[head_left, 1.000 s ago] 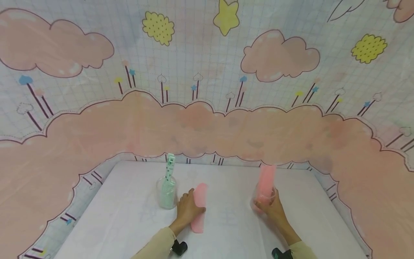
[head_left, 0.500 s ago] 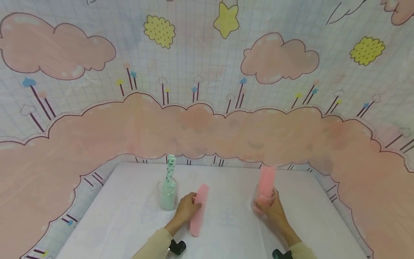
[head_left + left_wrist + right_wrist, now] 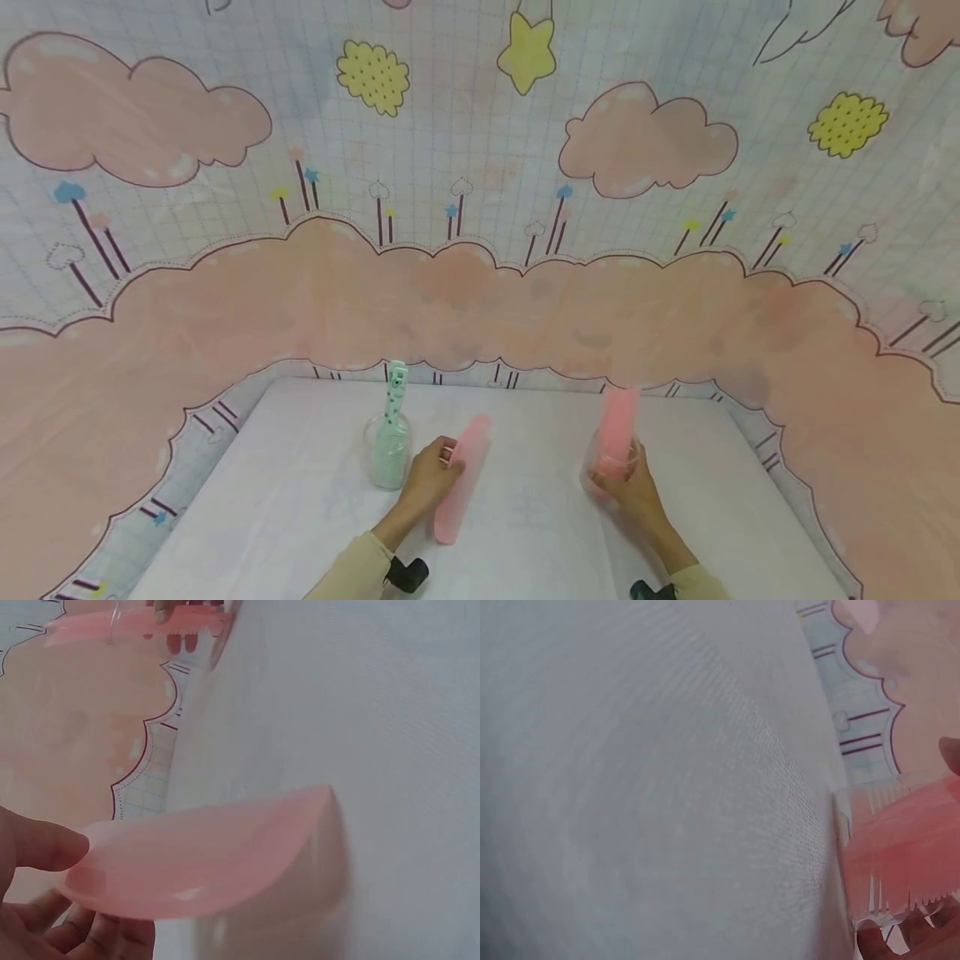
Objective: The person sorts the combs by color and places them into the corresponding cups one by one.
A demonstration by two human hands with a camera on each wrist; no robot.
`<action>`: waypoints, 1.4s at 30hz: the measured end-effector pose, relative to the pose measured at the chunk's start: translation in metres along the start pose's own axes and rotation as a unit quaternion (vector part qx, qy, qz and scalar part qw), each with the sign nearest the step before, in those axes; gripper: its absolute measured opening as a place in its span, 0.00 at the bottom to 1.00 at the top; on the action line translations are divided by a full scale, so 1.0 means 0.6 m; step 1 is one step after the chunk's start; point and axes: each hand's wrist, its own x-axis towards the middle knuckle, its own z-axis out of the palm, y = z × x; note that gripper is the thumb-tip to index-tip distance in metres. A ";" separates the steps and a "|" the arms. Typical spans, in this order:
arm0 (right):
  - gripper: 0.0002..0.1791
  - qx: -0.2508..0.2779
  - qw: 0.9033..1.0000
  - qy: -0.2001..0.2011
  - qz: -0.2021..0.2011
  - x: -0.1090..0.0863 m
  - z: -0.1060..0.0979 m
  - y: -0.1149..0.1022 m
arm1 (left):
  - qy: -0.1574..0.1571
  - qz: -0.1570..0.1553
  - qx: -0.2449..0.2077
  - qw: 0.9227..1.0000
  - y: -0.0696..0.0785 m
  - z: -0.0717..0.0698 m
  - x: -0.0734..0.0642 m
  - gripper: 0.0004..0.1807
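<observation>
My left hand (image 3: 432,477) pinches a thin pink plastic strip (image 3: 467,492) with rounded ends, tilted near the middle of the table. In the left wrist view, the thumb lies over the strip (image 3: 202,862) and the fingers under it; its edge there looks smooth. With my right hand (image 3: 636,493) I grip a clear cup (image 3: 590,460). A pink comb (image 3: 619,421) leans upright inside that cup, and its teeth show in the right wrist view at the lower edge of the comb (image 3: 907,855). The cup's far side is partly hidden.
Left of my left hand stands another clear cup (image 3: 371,457) with a mint-green comb (image 3: 391,446) in it, its spotted handle sticking up. The white-covered table (image 3: 525,550) meets a cloud-patterned cloth (image 3: 480,292) at the back and sides.
The pink strip has turned so its far end leans further right, and my left hand has shifted slightly left. My right hand stays on its cup.
</observation>
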 end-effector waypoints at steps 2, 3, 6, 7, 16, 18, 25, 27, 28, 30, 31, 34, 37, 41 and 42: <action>0.59 -0.001 1.000 0.001 0.002 -0.003 0.001 0.000 | 0.005 0.005 -0.002 1.000 0.001 -0.003 -0.004 0.16; 0.59 -0.001 1.000 0.000 0.002 -0.005 0.001 0.000 | 0.007 0.005 -0.003 1.000 0.001 -0.004 -0.006 0.15; 0.59 -0.003 1.000 -0.002 0.002 -0.008 0.002 -0.001 | 0.012 0.008 -0.011 1.000 0.004 -0.009 -0.013 0.14; 0.59 0.000 1.000 -0.003 0.000 -0.009 0.003 -0.001 | 0.015 0.010 -0.013 1.000 0.005 -0.011 -0.015 0.14; 0.61 -0.009 1.000 -0.004 0.005 -0.009 0.006 0.001 | 0.019 0.019 -0.022 0.999 0.018 -0.030 -0.025 0.13; 0.61 -0.007 1.000 -0.004 0.005 -0.009 0.006 0.002 | 0.020 0.022 -0.030 0.999 0.024 -0.035 -0.026 0.12; 0.60 0.001 1.000 -0.001 0.000 -0.005 0.006 0.003 | 0.030 0.040 -0.054 0.997 0.046 -0.052 -0.025 0.10; 0.59 0.000 1.000 0.001 -0.005 -0.003 0.005 0.002 | 0.029 0.043 -0.058 0.997 0.053 -0.055 -0.025 0.11; 0.59 0.000 1.000 0.002 -0.009 -0.003 0.005 0.002 | 0.027 0.041 -0.062 0.997 0.056 -0.056 -0.025 0.11; 0.58 0.002 1.000 0.004 -0.018 -0.004 0.005 0.001 | 0.023 0.040 -0.069 0.997 0.061 -0.058 -0.024 0.11; 0.57 0.002 1.000 0.005 -0.023 -0.004 0.005 0.001 | 0.022 0.041 -0.072 0.996 0.064 -0.059 -0.024 0.12; 0.56 0.005 0.999 0.003 -0.034 -0.004 0.004 0.001 | 0.018 0.043 -0.083 0.995 0.073 -0.061 -0.024 0.15; 0.56 0.005 0.999 0.000 -0.036 -0.002 0.003 0.002 | 0.019 0.052 -0.090 0.994 0.082 -0.062 -0.024 0.19; 0.57 0.004 0.999 -0.002 -0.034 0.001 0.001 0.004 | 0.023 0.063 -0.108 0.992 0.091 -0.061 -0.023 0.19; 0.57 0.004 0.999 -0.002 -0.034 0.001 0.001 0.004 | 0.023 0.065 -0.113 0.991 0.092 -0.061 -0.022 0.19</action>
